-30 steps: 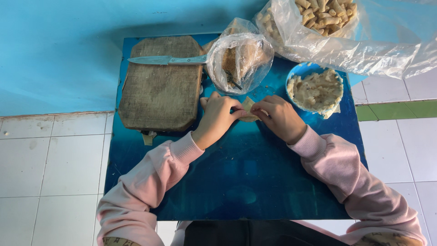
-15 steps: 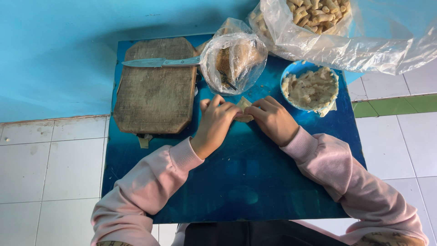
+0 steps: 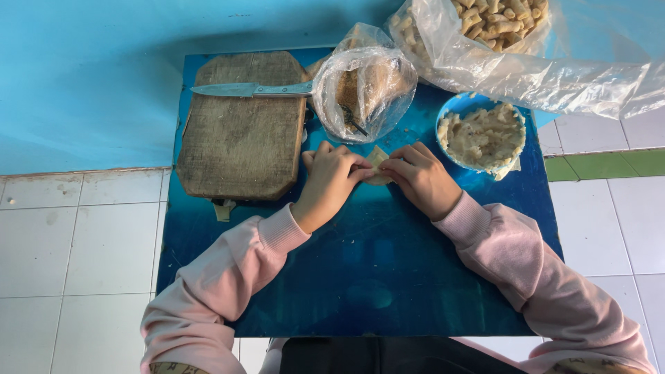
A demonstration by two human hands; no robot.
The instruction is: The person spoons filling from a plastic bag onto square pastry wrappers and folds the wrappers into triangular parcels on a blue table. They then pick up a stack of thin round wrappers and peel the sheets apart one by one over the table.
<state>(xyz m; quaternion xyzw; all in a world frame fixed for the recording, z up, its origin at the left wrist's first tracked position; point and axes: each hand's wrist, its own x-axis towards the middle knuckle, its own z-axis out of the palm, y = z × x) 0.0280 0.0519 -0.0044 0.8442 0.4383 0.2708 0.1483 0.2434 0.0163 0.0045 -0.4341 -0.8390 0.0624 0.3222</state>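
Two pink sleeves (image 3: pixel 228 277) come up from the near edge of the blue table (image 3: pixel 374 277), and your hands meet close together near its middle. Your left hand (image 3: pixel 332 181) and right hand (image 3: pixel 419 179) both press their fingertips onto a small pale piece of dough (image 3: pixel 377 165), which lies flat on the table between them; its far corner peeks out above your fingers while the rest sits under them. Whether either hand actually pinches it, you cannot tell from this angle. Just left of your left hand lies a worn wooden cutting board (image 3: pixel 239 128), with a knife (image 3: pixel 249 89) resting across its far end. Directly beyond the dough sits a clear plastic bag (image 3: pixel 364 83) with brownish contents. Right of that, a blue bowl (image 3: pixel 447 114) holds pale mashed filling (image 3: pixel 485 135). Farthest off, a large plastic bag of rolled pieces (image 3: pixel 499 28) fills the right corner.
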